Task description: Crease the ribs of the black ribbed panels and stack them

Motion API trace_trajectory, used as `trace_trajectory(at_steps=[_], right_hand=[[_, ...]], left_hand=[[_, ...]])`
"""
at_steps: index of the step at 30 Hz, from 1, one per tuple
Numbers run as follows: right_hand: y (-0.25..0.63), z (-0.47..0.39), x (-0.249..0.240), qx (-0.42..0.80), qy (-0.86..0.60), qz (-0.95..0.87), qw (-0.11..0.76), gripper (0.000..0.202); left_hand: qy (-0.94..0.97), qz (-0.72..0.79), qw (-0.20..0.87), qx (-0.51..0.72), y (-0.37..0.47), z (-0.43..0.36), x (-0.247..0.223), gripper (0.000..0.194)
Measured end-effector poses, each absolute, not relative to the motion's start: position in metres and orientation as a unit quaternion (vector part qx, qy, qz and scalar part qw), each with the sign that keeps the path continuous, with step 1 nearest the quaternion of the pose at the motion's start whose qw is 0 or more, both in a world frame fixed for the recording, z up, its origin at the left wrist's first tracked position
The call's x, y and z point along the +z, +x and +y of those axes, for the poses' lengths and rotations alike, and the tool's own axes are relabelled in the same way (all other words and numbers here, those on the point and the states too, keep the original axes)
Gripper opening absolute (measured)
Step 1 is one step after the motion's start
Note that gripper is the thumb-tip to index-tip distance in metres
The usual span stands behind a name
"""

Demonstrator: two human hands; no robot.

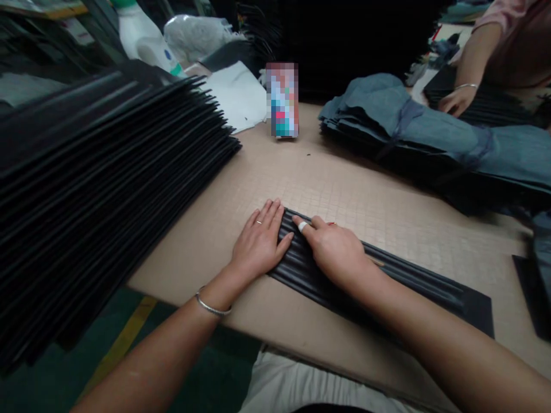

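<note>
A long black ribbed panel (pixel 417 278), leather-like in look, lies flat on the tan tabletop. My left hand (pixel 258 238) rests open across its left end, fingers stretched toward the far edge and thumb on the ridges. Beside it, my right hand (pixel 336 246) is closed and pressed on the panel, with white tape around one finger. From under that hand pokes the end of a thin tan stick (pixel 375 261); the rest of it is hidden by my palm. The index fingertip touches the panel near its far left corner.
A tall stack of black panels (pixel 107 166) stands at left. A phone (pixel 282 100) with a blurred screen is upright at the back, near white paper (pixel 236 94) and a white bottle (pixel 144 37). Tied grey-blue bundles (pixel 430 129) lie at right, near another person's hand (pixel 458 102).
</note>
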State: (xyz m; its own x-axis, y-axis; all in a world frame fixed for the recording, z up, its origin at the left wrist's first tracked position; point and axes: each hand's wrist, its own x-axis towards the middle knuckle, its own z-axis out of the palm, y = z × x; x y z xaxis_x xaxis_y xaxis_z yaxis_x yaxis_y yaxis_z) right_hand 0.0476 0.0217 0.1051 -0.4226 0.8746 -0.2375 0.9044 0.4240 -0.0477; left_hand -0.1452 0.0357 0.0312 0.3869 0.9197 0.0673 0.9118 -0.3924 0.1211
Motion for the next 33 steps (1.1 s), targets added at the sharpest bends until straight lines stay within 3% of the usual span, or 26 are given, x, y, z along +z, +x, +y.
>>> trace_trajectory(at_steps=[11, 21, 27, 33], right_hand=[[0.030, 0.024, 0.111, -0.078, 0.536, 0.836, 0.091, 0.050], [0.195, -0.063, 0.117, -0.041, 0.539, 0.807, 0.238, 0.073], [0.298, -0.126, 0.107, 0.014, 0.562, 0.790, 0.245, 0.091], [0.349, -0.145, 0.115, 0.021, 0.586, 0.766, 0.262, 0.078]], left_hand=[[0.850, 0.517, 0.049, 0.094, -0.155, 0.043, 0.023, 0.071], [0.851, 0.515, 0.052, 0.085, -0.160, 0.048, 0.019, 0.075], [0.853, 0.513, 0.056, 0.072, -0.163, 0.050, 0.018, 0.073], [0.855, 0.510, 0.058, 0.070, -0.165, 0.054, 0.017, 0.074]])
